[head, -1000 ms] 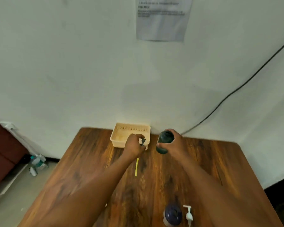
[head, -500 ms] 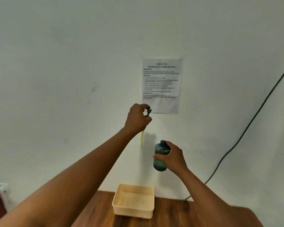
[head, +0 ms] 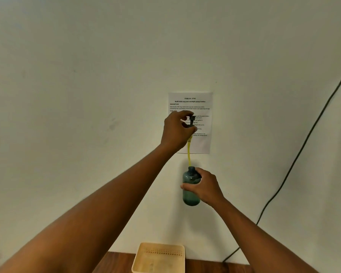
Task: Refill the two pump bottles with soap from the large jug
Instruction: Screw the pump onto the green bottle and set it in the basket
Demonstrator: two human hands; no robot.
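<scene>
The right hand (head: 204,187) gripped the green bottle (head: 190,187) up in the air. The left hand (head: 177,131) pinched the pump (head: 191,123) above it. The yellow tube (head: 189,154) could drip soap or miss the small mouth.

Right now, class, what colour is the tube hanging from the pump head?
Yellow. The tube shows best in the head view, hanging above the bottle.

pump head (head: 191,122) above bottle (head: 191,187), basket (head: 159,258) below on table (head: 116,263)
</scene>
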